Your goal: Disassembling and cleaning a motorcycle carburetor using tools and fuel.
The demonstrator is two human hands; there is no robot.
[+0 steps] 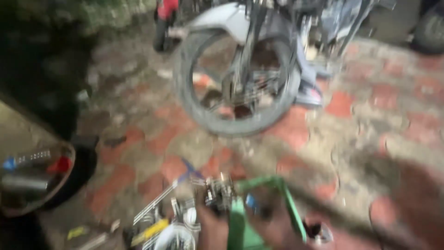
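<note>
The view is heavily motion-blurred. At the bottom centre my left hand (210, 230) reaches up to a small cluster of shiny metal parts (220, 192) and seems to touch it. My right hand (274, 225) is a brownish blur behind a green metal frame (277, 185) that looks like a tool-carrier handle. How either hand's fingers are set is impossible to make out. Further back, a motorcycle's front wheel (236, 78) with a grey mudguard (222, 18) stands on the paving.
Loose tools, a yellow-handled one (150, 231) and a white round part (175, 236), lie at the bottom left. A round tray (34, 178) with blue and red items sits at the left. The ground is red and grey paving (370, 115).
</note>
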